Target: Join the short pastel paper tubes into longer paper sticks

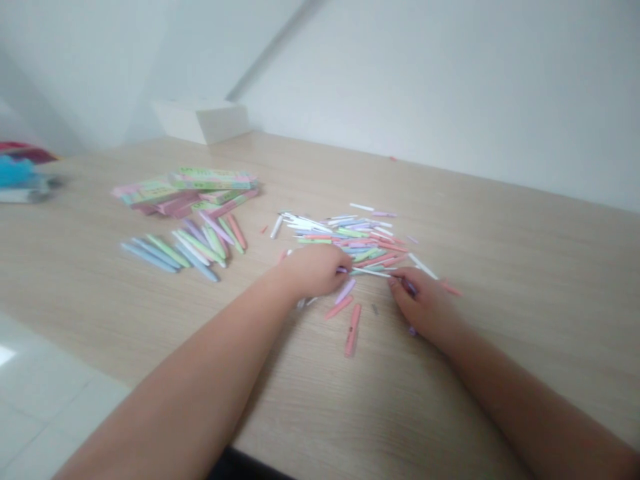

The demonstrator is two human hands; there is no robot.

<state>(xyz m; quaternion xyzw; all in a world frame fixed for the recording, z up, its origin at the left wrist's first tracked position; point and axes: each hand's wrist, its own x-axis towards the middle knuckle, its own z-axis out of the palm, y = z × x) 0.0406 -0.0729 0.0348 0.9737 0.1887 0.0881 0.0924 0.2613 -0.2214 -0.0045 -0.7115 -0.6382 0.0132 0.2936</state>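
Note:
A loose pile of pastel pen parts (pixel 357 240) lies on the wooden table (pixel 500 220), in pink, green, lilac and white. My left hand (pixel 315 270) rests at the pile's near edge with fingers curled, pinching the end of a thin white refill (pixel 373 272). My right hand (pixel 425 303) is just right of it, fingers closed round a purple pen part (pixel 410 288). A pink pen barrel (pixel 353 330) and a second pink piece (pixel 339 307) lie between my hands.
A row of assembled pastel pens (pixel 185 248) lies to the left, with flat pink and green packets (pixel 190 188) behind it. A white box (pixel 203 120) stands by the wall. Blurred colourful objects (pixel 23 177) sit at the far left edge.

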